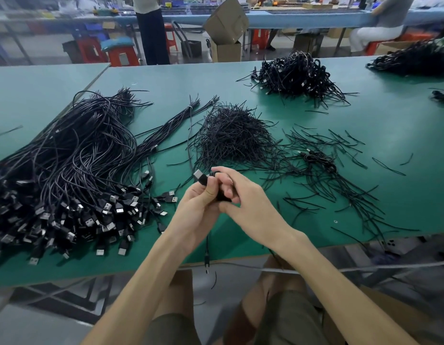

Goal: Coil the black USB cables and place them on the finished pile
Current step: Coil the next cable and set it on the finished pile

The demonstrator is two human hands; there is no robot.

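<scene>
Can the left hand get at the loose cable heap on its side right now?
Probably yes: the nearest plugs of the loose cable heap lie just left of the left hand, with only bare table between. But it and the right hand grip a USB cable, so it is occupied.

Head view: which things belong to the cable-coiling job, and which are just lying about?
Job: held cable, gripped by left hand and right hand; uncoiled cable heap; coiled pile; short tie wires.
Lying about: cardboard box; red stool.
</scene>
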